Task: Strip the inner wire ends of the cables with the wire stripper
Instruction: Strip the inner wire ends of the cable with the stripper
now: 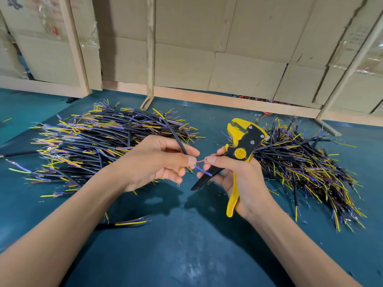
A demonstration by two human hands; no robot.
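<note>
My left hand (157, 162) grips a black cable (175, 135) near its end, where thin inner wires fan out. A pink inner wire (200, 161) runs across to my right hand (234, 175), whose thumb and forefinger pinch its tip. A blue inner wire (204, 171) lies across my right fingers. The same right hand holds the yellow and black wire stripper (242, 146) by its handles, jaws pointing up and away. A large pile of black cables (99, 141) lies to the left, a second pile (306, 168) to the right.
The teal table mat (186, 235) carries one loose cable piece (132, 222) near my left forearm and small wire scraps. Cardboard panels and wooden struts (150, 52) wall off the back edge. Red wires (267, 114) peek out below the cardboard.
</note>
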